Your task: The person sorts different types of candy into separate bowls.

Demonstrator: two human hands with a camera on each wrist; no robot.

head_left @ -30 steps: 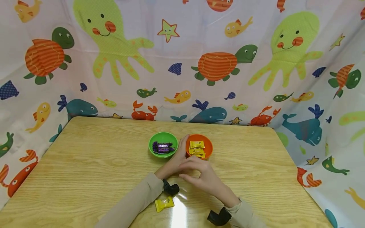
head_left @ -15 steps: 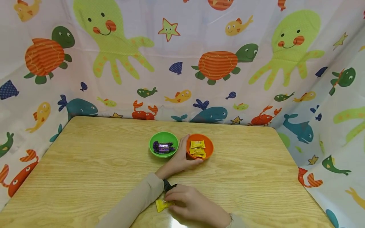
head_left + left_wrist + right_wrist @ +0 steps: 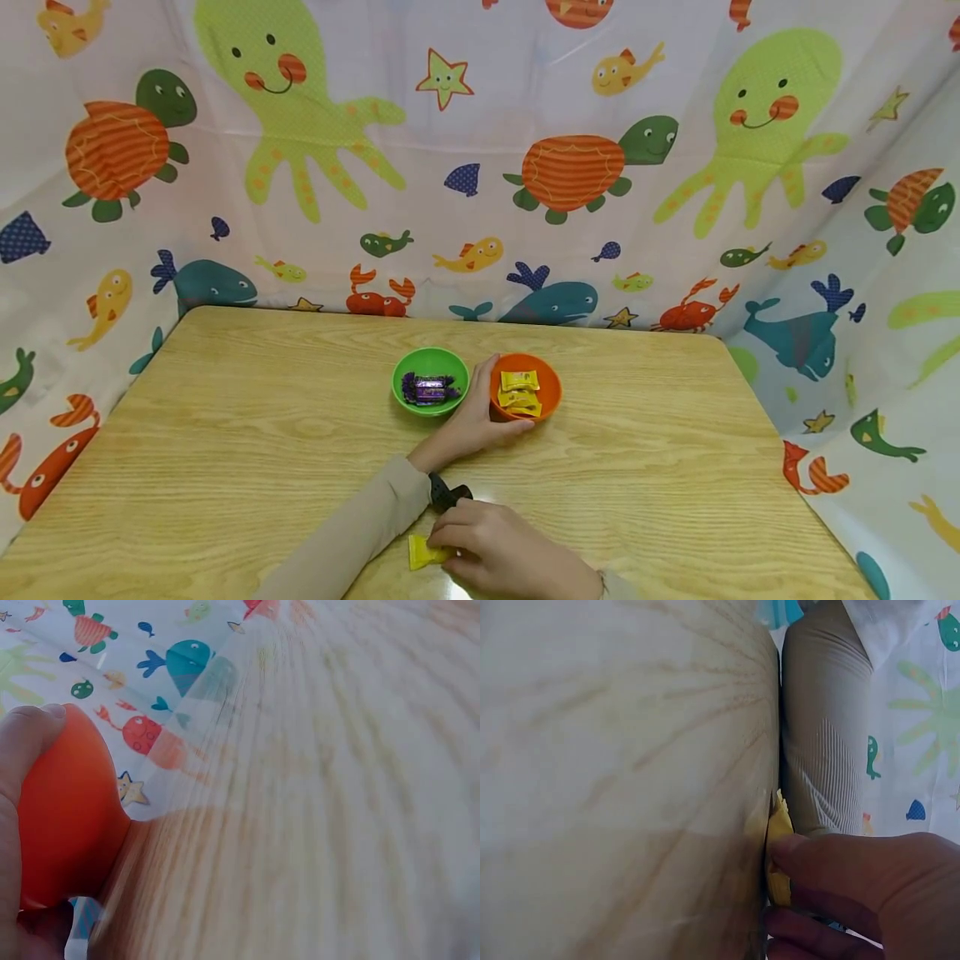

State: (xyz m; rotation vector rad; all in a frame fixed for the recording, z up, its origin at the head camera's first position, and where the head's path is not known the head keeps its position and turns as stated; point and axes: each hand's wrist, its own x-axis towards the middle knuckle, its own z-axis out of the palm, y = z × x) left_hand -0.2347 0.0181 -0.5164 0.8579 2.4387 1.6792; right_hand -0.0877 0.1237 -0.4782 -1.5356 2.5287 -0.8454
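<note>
My left hand [image 3: 471, 423] holds the side of an orange bowl [image 3: 553, 385], thumb at its near side and fingers along its left edge. The left wrist view shows a fingertip on the bowl's smooth outer wall [image 3: 71, 802]. Inside lie several yellow wrapped candies [image 3: 519, 381]. Nearer the front, my right hand [image 3: 504, 543] pinches another yellow wrapped candy [image 3: 420, 552] between thumb and fingers. In the right wrist view this candy [image 3: 779, 859] is right at the table surface, partly covered by the thumb.
Just left of the orange bowl stands a green bowl [image 3: 408, 363] holding purple wrapped candies [image 3: 431, 389]. The left sleeve [image 3: 352, 529] crosses the front of the wooden table [image 3: 225, 433]. A sea-animal curtain [image 3: 465, 208] hangs behind the table.
My right hand has moved from beside the orange bowl down toward the front and taken hold of the yellow candy, which has shifted slightly nearer. The left hand stays at the orange bowl.
</note>
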